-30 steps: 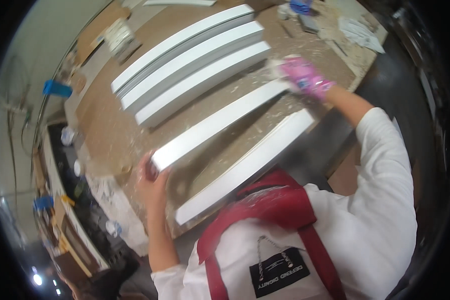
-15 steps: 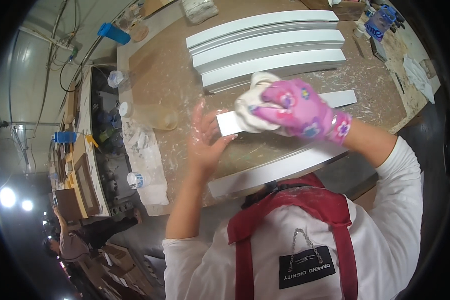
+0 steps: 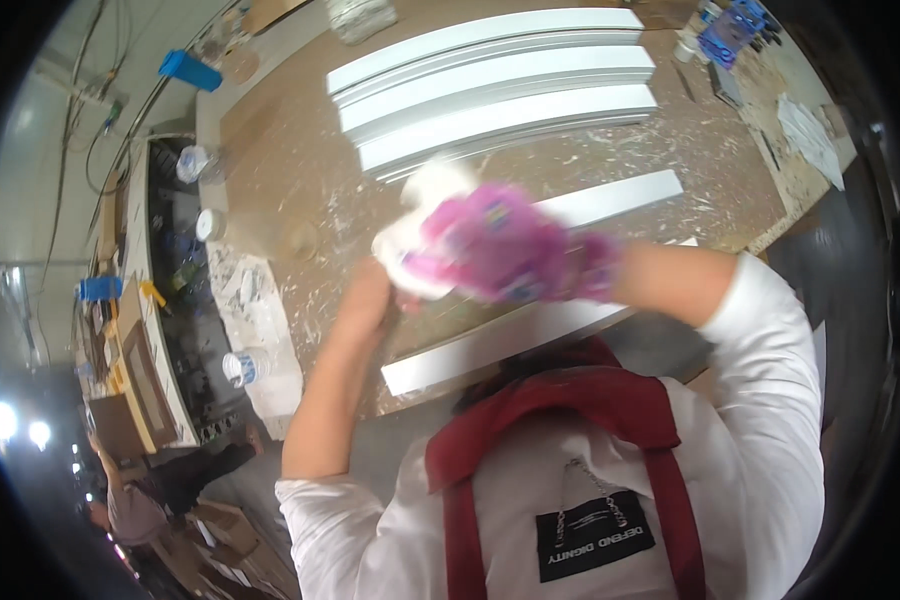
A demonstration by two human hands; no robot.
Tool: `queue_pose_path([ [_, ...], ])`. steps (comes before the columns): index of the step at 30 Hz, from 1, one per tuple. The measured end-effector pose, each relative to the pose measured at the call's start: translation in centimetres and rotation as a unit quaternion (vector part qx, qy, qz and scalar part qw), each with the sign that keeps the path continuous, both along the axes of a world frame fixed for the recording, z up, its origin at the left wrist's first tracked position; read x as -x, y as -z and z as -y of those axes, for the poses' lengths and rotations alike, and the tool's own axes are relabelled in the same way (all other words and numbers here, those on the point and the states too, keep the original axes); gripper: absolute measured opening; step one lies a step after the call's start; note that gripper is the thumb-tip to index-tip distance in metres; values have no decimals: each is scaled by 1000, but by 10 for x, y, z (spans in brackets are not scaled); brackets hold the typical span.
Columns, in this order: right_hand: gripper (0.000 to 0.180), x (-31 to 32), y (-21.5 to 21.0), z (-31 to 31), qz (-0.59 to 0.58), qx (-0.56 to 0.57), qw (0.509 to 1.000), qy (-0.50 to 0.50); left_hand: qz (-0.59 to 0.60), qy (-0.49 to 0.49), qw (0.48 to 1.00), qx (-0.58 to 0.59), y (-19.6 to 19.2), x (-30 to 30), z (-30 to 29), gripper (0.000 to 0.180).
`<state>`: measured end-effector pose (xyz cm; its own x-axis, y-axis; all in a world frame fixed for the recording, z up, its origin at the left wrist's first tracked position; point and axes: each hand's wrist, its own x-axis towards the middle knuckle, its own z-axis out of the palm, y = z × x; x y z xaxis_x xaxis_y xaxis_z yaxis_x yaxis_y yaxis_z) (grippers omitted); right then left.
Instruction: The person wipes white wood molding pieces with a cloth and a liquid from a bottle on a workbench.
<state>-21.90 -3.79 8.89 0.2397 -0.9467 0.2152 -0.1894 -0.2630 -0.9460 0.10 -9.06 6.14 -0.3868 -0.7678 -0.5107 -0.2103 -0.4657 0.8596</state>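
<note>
White board (image 3: 610,198), a long painted strip, lies across the middle of the tabletop (image 3: 300,150) under both hands; only its right end shows clearly past the glove. Left to right: the left hand (image 3: 368,300), bare, is set at the board's left end with fingers curled down; whether it grips the board or merely presses on it cannot be told. The right hand (image 3: 500,250), in a pink patterned glove, is clenched around a white rag (image 3: 420,225) and is blurred with motion just above the board. A judgement on technique: the wiping goes best if the bare hand pins the end firmly so the strip does not slide, and the rag travels along the length in even strokes, kept flat to the face.

Surroundings: at far left a side shelf carries plastic bottles (image 3: 242,366) and small jars; a blue box (image 3: 190,70) sits at the tabletop's far corner. Three white boards (image 3: 500,95) lie side by side toward the far edge, well apart from the hands. A further white board (image 3: 490,345) lies at the near edge, just beside the person's red apron (image 3: 560,400). At right, papers (image 3: 810,130) and small containers crowd the corner. The near board and the paint-spattered, gritty surface are the likely hindrances to a clean stroke.
</note>
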Motion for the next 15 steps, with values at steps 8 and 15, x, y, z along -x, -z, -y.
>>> queue_pose_path([
  [8,25,212,94,-26,-472,-32,870,139,46,-16,999,6,13,-18,5,36],
  [15,17,256,66,-53,-611,65,758,220,192,200,887,369,8,-57,29,33],
])
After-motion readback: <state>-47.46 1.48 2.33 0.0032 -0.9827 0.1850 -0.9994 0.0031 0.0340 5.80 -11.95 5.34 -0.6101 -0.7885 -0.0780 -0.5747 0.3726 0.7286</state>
